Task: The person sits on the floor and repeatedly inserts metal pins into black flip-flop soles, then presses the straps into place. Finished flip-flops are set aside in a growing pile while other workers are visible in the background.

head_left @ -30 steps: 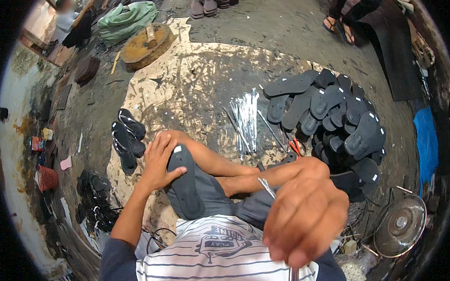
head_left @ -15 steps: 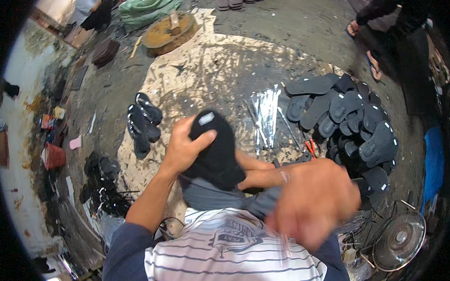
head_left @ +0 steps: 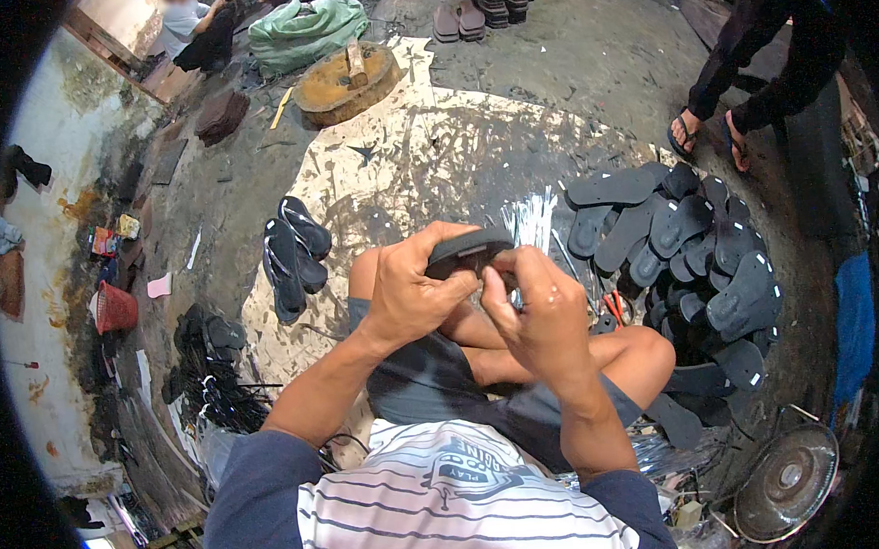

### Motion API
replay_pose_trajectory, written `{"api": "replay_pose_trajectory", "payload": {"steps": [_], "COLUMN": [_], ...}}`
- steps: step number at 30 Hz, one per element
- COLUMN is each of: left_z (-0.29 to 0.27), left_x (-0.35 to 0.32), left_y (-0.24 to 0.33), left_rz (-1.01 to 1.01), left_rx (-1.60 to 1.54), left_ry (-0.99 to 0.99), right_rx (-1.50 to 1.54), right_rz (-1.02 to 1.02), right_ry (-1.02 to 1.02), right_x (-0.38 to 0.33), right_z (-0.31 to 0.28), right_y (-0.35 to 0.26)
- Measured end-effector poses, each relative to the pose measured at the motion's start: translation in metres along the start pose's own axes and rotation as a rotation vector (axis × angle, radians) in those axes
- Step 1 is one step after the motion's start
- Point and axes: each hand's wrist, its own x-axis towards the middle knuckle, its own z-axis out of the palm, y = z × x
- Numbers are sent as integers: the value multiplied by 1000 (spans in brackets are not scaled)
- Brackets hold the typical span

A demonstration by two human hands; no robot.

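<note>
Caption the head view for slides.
Left hand grips a black sole, right hand at its edge; strapped sandals lie left, piled soles right.

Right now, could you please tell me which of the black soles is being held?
The black sole in the left hand, with the right hand at its end; those in the pile of soles at right lie clear of both hands.

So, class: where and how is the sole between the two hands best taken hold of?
Probably by its left edge, coming from the left. The sole looks thin, and that edge can be pinched with the thumb on the near face and fingers behind. The left grip holds it there, while the right grip crowds the right side.
</note>
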Motion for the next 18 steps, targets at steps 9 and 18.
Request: {"api": "replay_pose_trajectory", "payload": {"steps": [9,18], "left_z": [12,26], "left_x": [-8,8], "left_y": [5,-21], "left_rz": [106,82], "left_rx": [260,104], "left_ry": [-80,-2], "right_rx": [14,23], "right_rz": [-23,30], "right_ry": [117,92], "right_x": [-3,6], "right_z": [21,25], "right_y": [20,43]}}
